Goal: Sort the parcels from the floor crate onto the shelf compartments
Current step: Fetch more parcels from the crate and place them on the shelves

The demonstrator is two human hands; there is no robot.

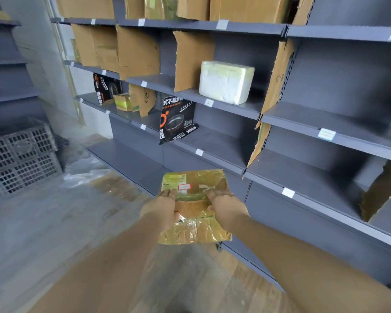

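I hold a flat brown cardboard parcel (195,181) wrapped in shiny tape, with a white and red label on top, in front of the lower shelves. My left hand (161,205) grips its left side, fingers on top and thumb underneath. My right hand (226,205) grips its right side the same way. The grey shelf unit (215,163) has compartments split by cardboard dividers. A grey perforated floor crate (20,159) stands at the far left; its inside is hidden.
A white foam box (225,83) sits on a middle shelf. A black printed pan box (178,119) leans one shelf lower, and a small yellow-green parcel (123,102) lies further left. Clear plastic sheeting (86,170) lies on the floor.
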